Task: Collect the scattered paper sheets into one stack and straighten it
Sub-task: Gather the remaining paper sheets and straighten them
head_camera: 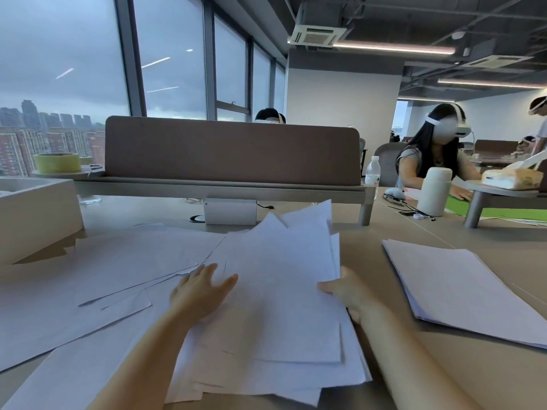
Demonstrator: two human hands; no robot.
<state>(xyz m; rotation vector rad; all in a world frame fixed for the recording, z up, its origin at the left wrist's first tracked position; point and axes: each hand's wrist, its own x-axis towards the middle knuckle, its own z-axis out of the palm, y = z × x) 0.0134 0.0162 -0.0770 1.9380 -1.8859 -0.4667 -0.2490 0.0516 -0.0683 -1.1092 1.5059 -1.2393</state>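
A loose, uneven bundle of white paper sheets lies fanned in front of me on the tan desk. My right hand grips the bundle's right edge, thumb on top and fingers underneath. At the bundle's left side my left hand lies flat with fingers spread, pressing on the paper. More scattered sheets overlap across the left half of the desk. A separate neater stack of sheets rests to the right, apart from both hands.
A brown divider panel crosses the desk's far side, with a small white box below it. A beige box stands at the left. A water bottle and white flask stand at the right, where other people sit.
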